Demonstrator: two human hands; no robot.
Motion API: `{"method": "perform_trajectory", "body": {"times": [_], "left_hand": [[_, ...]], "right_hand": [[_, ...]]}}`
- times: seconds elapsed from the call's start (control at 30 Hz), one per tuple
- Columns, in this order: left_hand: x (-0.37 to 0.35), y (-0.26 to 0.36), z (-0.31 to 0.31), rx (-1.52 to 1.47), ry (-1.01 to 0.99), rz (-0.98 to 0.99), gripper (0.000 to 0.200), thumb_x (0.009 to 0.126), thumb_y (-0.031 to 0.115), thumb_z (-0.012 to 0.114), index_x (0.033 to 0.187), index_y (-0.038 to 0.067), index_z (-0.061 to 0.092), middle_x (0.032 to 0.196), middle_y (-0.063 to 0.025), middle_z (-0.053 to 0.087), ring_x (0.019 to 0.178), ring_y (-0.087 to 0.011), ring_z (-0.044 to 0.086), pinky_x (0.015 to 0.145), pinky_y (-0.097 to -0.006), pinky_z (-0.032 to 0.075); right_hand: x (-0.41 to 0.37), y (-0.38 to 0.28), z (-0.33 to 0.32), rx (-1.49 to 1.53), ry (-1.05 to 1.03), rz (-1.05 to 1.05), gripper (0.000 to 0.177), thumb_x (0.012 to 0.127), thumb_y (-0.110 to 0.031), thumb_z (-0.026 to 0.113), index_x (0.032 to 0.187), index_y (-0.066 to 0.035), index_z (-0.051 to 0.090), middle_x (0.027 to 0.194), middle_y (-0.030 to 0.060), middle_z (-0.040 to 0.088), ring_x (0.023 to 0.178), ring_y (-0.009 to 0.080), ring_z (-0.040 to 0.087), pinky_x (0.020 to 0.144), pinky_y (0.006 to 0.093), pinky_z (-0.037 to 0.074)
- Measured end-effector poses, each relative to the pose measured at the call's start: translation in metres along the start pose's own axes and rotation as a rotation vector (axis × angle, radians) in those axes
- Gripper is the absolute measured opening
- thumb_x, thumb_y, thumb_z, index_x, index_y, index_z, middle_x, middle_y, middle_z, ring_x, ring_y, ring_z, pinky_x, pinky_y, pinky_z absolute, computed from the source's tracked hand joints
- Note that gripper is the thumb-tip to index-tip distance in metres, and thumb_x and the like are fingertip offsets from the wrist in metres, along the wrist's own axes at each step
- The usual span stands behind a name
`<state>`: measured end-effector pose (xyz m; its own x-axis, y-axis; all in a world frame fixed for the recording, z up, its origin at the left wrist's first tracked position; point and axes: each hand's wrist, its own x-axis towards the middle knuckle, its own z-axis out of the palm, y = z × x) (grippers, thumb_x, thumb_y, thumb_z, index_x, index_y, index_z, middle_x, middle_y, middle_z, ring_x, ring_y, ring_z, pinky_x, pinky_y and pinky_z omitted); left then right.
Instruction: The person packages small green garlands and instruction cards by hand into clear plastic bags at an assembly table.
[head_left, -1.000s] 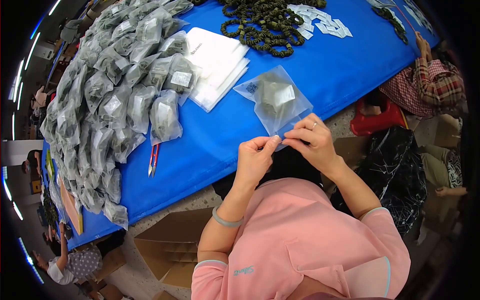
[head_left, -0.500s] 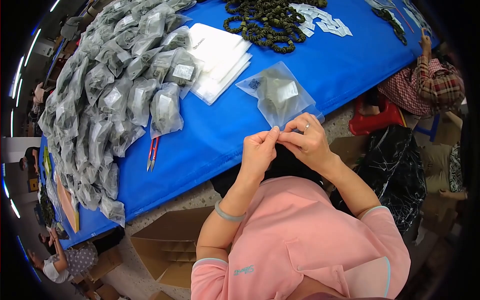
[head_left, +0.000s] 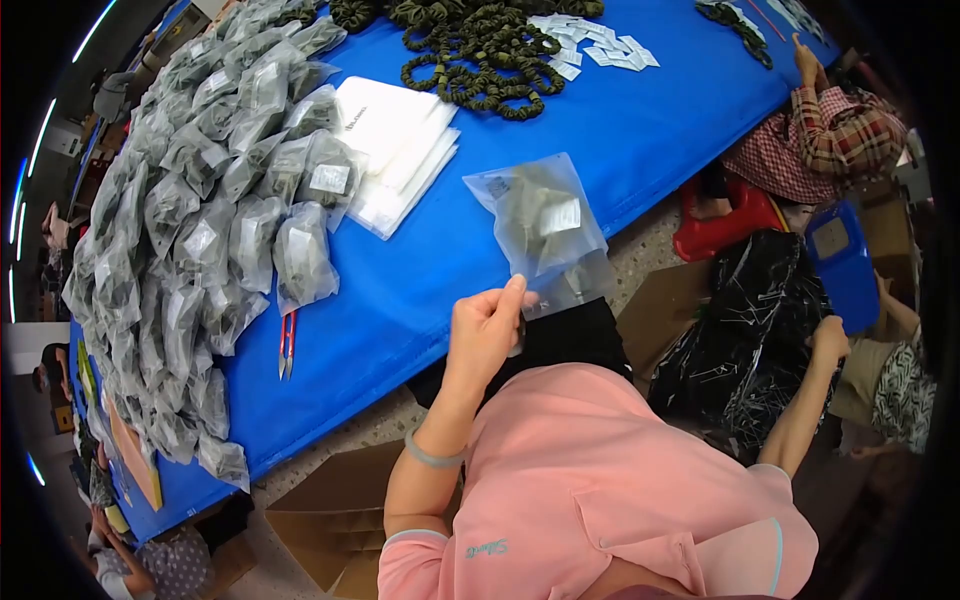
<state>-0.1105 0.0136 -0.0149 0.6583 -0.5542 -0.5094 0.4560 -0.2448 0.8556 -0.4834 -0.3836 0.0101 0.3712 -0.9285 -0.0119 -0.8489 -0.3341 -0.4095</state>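
Note:
In my left hand (head_left: 485,325), thumb and fingers are pinched on the lower edge of a frosted plastic bag (head_left: 540,210). Through the bag I see a dark green bundle and a white printed label. The bag is held up at the table's front edge. Out to the right, my right hand (head_left: 828,338) is at the edge of a black plastic bag (head_left: 745,340) littered with thin pale strips. Its fingers look curled; anything in them is too small to make out.
Packed bags (head_left: 200,240) are heaped on the blue table (head_left: 400,310), beside flat white bags (head_left: 400,150). Behind lie green scrunchies (head_left: 490,70) and white labels (head_left: 600,45). Red-handled snips (head_left: 287,345) lie in front. A red stool (head_left: 725,220) and a co-worker (head_left: 850,130) are at right.
My right hand has left the frosted bag and swung right to the black bag. My left hand keeps its pinch and has shifted slightly left and down. A blue chair now shows at right.

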Motion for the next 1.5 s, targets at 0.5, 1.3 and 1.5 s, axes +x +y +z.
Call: {"method": "perform_trajectory", "body": {"times": [0.5,1.3,1.5], "left_hand": [[0.036,-0.011,-0.011,0.739,0.155,1.119,0.016,0.079,0.006,0.072,0.095,0.011,0.07,0.1,-0.0023,0.07,0.082,-0.0181,0.057,0.081,-0.0298,0.039],[0.036,0.011,0.022,0.667,0.6,0.622,0.077,0.082,0.028,0.076,0.139,-0.004,0.035,0.096,-0.0154,0.061,0.07,-0.021,0.051,0.064,-0.0325,0.046],[0.055,0.017,0.042,0.992,0.696,0.809,0.1,0.076,0.028,0.082,0.148,-0.005,0.022,0.096,-0.017,0.06,0.076,-0.0243,0.056,0.069,-0.0337,0.049]], "right_hand": [[-0.033,-0.27,0.179,0.806,-0.44,-1.042,0.007,0.08,-0.005,0.072,0.085,-0.008,0.069,0.096,-0.0006,0.069,0.099,0.0201,0.061,0.08,0.0313,0.046],[0.008,-0.311,0.184,0.329,0.129,-0.692,0.011,0.088,-0.009,0.062,0.096,-0.003,0.067,0.091,0.0076,0.065,0.073,0.0226,0.06,0.067,0.032,0.049],[0.153,-0.352,0.22,0.247,0.259,-0.771,0.018,0.09,-0.012,0.06,0.104,-0.003,0.066,0.103,0.0109,0.065,0.087,0.03,0.063,0.08,0.0359,0.051]]}}
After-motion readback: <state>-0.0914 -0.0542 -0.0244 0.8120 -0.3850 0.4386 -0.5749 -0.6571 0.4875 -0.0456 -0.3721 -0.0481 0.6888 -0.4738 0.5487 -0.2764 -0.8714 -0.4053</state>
